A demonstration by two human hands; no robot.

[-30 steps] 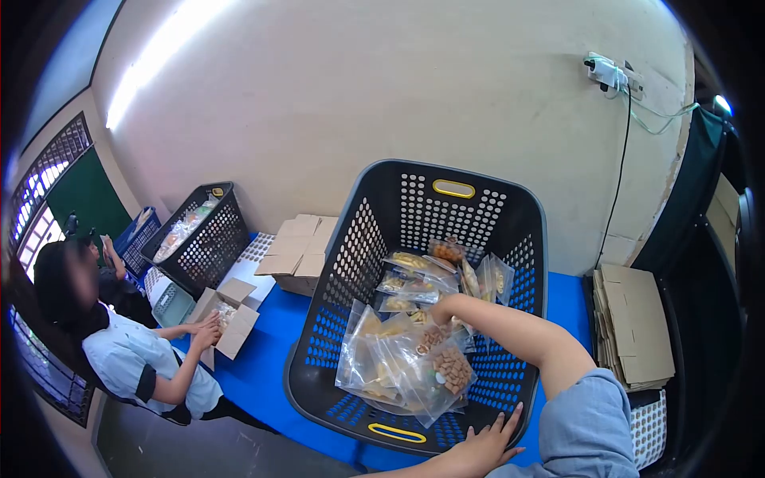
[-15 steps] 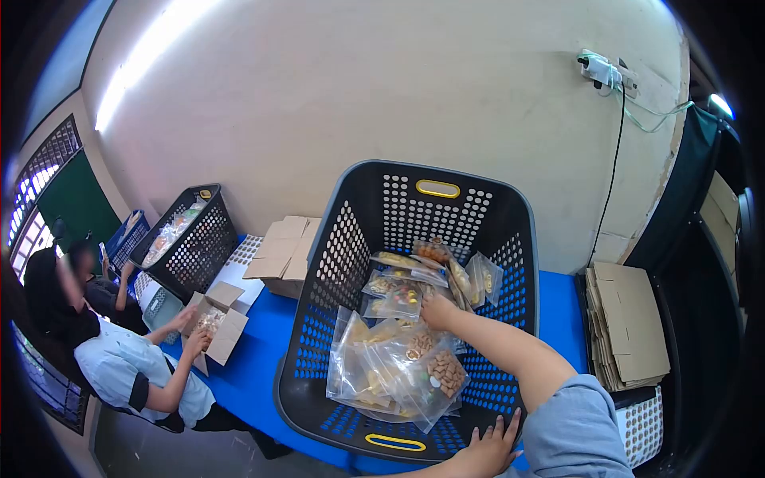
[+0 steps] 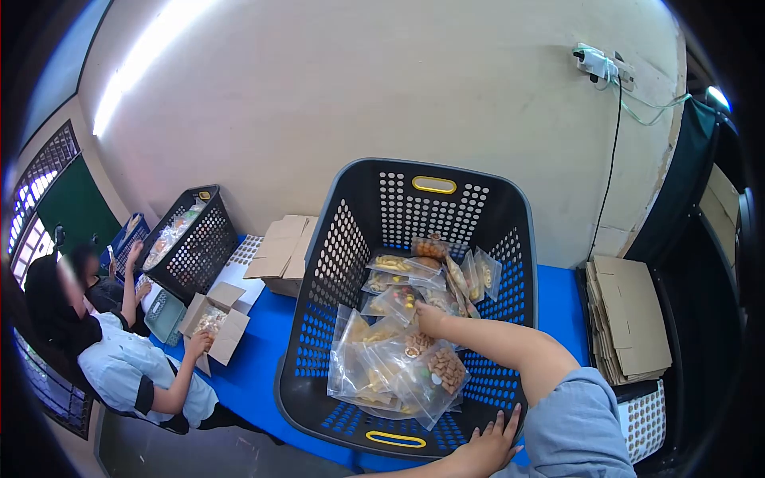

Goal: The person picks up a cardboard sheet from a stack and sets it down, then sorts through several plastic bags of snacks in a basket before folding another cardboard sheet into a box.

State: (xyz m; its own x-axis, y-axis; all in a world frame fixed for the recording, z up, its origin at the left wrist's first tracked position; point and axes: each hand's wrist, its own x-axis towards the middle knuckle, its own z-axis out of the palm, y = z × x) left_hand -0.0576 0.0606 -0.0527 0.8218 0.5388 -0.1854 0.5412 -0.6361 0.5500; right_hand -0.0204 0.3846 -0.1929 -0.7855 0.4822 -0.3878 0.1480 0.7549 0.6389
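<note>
In the head view, a large black perforated basket [image 3: 351,239] stands on a blue table [image 3: 255,358], with yellow handle slots at its 12 and 6 o'clock rims. Inside it lies a loose pile of clear zip bags of snacks [image 3: 398,350]; one bag [image 3: 446,368] toward 5 o'clock shows brown nuts, and others toward 12 o'clock hold yellow and mixed pieces. The bags overlap, so it is hard to tell where one ends and the next begins.

The right hand [image 3: 430,317] reaches into the middle of the basket and rests on the bags. Its fingers are turned down into the pile and hidden, so I cannot tell if it grips a bag. The left hand [image 3: 488,448] lies flat and spread on the basket rim at 5 o'clock, holding nothing; its wrist is cut off by the lower edge.

At 9 o'clock another person [image 3: 119,350] touches a small open carton [image 3: 213,320], beside a second basket [image 3: 191,243].
</note>
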